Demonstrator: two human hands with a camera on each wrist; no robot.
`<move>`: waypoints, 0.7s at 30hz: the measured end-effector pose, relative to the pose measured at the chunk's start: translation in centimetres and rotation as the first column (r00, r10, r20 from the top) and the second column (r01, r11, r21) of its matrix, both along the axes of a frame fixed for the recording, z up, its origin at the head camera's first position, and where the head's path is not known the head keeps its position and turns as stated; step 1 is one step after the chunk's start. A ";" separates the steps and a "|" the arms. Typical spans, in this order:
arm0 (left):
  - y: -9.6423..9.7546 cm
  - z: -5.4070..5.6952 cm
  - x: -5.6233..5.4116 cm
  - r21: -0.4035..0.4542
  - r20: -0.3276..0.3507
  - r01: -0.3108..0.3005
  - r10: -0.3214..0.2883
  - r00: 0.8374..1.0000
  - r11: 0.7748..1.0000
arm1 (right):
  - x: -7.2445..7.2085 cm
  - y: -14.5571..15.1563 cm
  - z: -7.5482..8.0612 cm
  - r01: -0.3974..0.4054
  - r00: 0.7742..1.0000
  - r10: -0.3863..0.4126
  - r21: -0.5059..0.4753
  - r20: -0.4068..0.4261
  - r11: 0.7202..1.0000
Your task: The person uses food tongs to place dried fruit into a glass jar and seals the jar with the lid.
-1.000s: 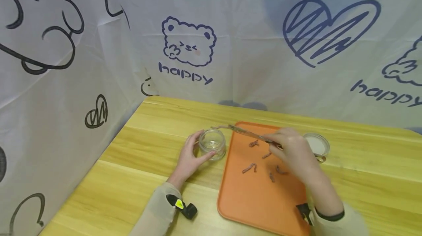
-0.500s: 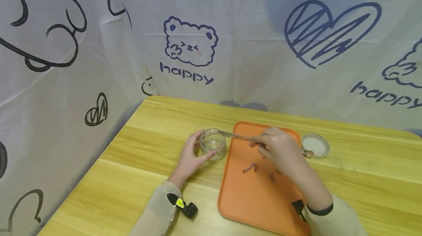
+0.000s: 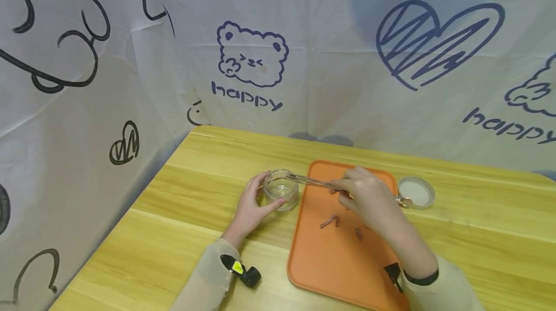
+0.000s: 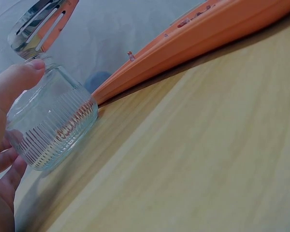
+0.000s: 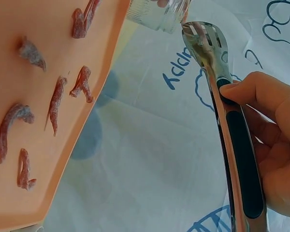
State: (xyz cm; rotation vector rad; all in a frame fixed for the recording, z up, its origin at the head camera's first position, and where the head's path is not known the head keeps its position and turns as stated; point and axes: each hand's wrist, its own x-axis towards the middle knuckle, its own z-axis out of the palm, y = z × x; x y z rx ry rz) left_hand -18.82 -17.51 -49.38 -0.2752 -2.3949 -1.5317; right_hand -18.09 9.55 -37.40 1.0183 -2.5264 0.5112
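Note:
My left hand (image 3: pixel 249 212) holds a clear glass jar (image 3: pixel 282 201) upright on the table, thumb on the near side and fingers round the far side. Ribbed glass shows in the left wrist view, with a reddish-brown shape (image 4: pixel 67 129) low in it; I cannot tell whether it lies inside or shows through. My right hand (image 3: pixel 369 200) grips metal tongs (image 3: pixel 314 182) with dark handle pads (image 5: pixel 244 164). Their slotted heads (image 4: pixel 41 29) are at the jar's mouth. Several reddish-brown dried meat strips (image 5: pixel 56 104) lie on the orange tray (image 3: pixel 339 272), partly hidden by the right hand.
A round jar lid (image 3: pixel 416 191) lies right of the tray, close to the tongs' rear end. The wooden table (image 3: pixel 173 204) meets a white cloth backdrop (image 3: pixel 326 93) with drawings behind and at the left.
My right hand has moved left and lowered, bringing the tongs' tips from behind the jar's rim to its mouth. The strip seen at their tips earlier is no longer distinct. The left hand stays put.

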 end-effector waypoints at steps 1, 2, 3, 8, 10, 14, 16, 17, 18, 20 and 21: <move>0.0 0.0 0.0 0.003 -0.001 0.001 -0.001 1.000 1.000 | 0.0 0.0 0.0 0.000 1.000 0.000 -0.002 0.002 1.000; 0.0 0.0 0.0 0.008 -0.002 0.002 -0.002 1.000 1.000 | 0.0 0.1 0.0 0.001 1.000 -0.001 -0.003 0.005 1.000; 0.1 0.1 0.0 0.014 0.004 0.003 -0.003 1.000 1.000 | 0.0 0.1 0.0 0.004 1.000 -0.004 -0.002 0.007 1.000; 0.4 1.0 0.5 0.023 0.019 0.005 -0.005 1.000 1.000 | -0.1 0.4 -0.2 0.024 1.000 -0.024 -0.004 0.019 1.000; 0.4 1.0 0.4 0.016 0.019 0.002 -0.003 1.000 1.000 | -0.2 0.5 -0.3 0.031 0.999 -0.031 -0.007 0.022 0.999; 0.1 0.1 0.0 0.012 0.000 0.005 -0.005 1.000 1.000 | -0.1 0.9 -0.4 0.048 0.998 -0.048 -0.013 0.031 0.999; 0.1 0.1 0.0 0.005 -0.001 0.005 -0.005 1.000 1.000 | -0.1 1.1 -0.3 0.060 0.998 -0.060 -0.012 0.030 0.998; 0.1 0.1 0.0 0.002 -0.002 0.005 -0.005 1.000 1.000 | -0.1 1.3 -0.3 0.065 0.998 -0.064 -0.012 0.028 0.998; 0.1 0.1 0.0 -0.002 -0.001 0.004 -0.004 1.000 1.000 | -0.1 1.5 -0.3 0.069 0.997 -0.069 -0.012 0.025 0.998; 0.0 0.1 0.1 -0.005 0.002 0.003 -0.003 1.000 1.000 | -0.1 1.8 -0.3 0.082 0.996 -0.081 -0.008 0.021 0.997; 0.0 0.1 0.1 -0.007 0.005 0.002 -0.002 1.000 1.000 | -0.1 2.0 -0.3 0.086 0.996 -0.085 -0.007 0.020 0.996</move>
